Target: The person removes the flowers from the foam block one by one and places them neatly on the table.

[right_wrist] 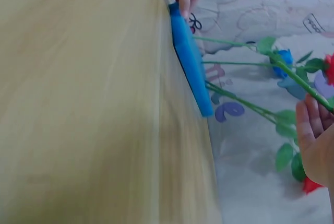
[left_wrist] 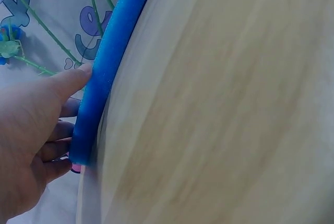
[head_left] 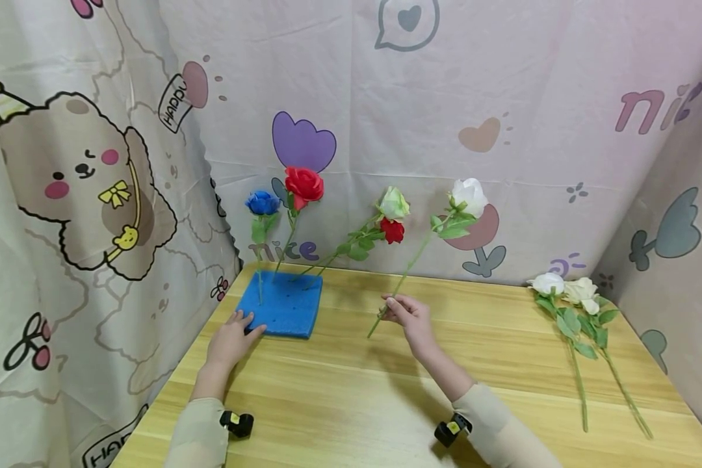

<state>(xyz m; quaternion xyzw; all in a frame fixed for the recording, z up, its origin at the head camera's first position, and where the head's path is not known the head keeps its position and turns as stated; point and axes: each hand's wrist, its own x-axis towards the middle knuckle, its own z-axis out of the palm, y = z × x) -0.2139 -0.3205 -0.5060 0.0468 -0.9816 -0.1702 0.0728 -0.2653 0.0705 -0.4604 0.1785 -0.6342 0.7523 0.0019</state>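
I am holding the white rose point(head_left: 468, 197) by its lower stem point(head_left: 377, 325), judging a firm pinch near the end best for control. The bloom is leaning up and rightward beyond the right hand point(head_left: 413, 318), which is pinching the stem; the spread, unclenched left hand point(head_left: 230, 344) is resting on the blue foam block point(head_left: 292, 318), apart leftward.

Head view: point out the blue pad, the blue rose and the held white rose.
Blue pad point(head_left: 289, 313): head view, bare top surface.
Blue rose point(head_left: 262, 203): head view, petals.
Held white rose point(head_left: 470, 196): head view, petals.
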